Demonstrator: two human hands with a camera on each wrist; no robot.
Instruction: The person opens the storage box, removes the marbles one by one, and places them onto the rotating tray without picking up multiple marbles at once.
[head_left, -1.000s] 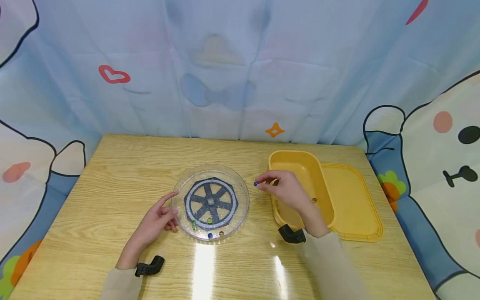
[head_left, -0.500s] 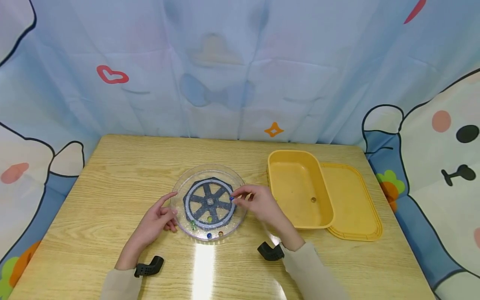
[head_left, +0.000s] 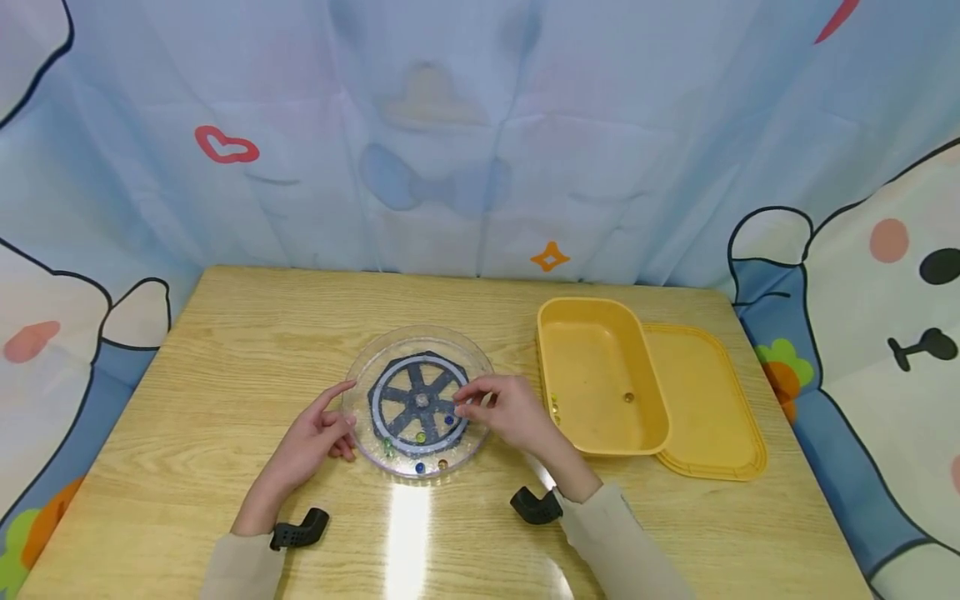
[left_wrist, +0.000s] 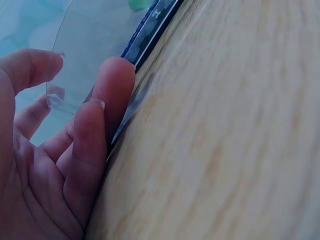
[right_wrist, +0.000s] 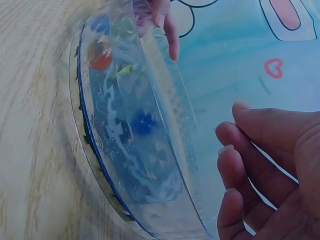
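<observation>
A round clear dish (head_left: 480, 358) with a dark six-spoked pattern at its bottom lies on the table. My left hand (head_left: 307, 446) touches its left rim, the index finger stretched along the edge and the thumb close by. Over the right rim, my right hand (head_left: 510, 412) holds nothing, its fingers loosely bent. Just beyond the fingertips a blue marble (head_left: 448, 420) lies in the dish. Closer to the near rim are another blue marble (head_left: 420, 468), an orange marble (head_left: 442, 464), a yellow-green marble (head_left: 420, 437) and something green (head_left: 387, 447).
To the right stands a yellow box (head_left: 600, 358) with a brownish marble (head_left: 628, 397) and several yellow marbles (head_left: 555, 406) by its left wall. Its flat yellow lid (head_left: 705, 400) lies beside it. A printed curtain (head_left: 442, 150) hangs behind the wooden table (head_left: 285, 317).
My right hand has come left from over the yellow box to the dish and let go of the blue marble inside it. The left hand has stayed at the rim.
</observation>
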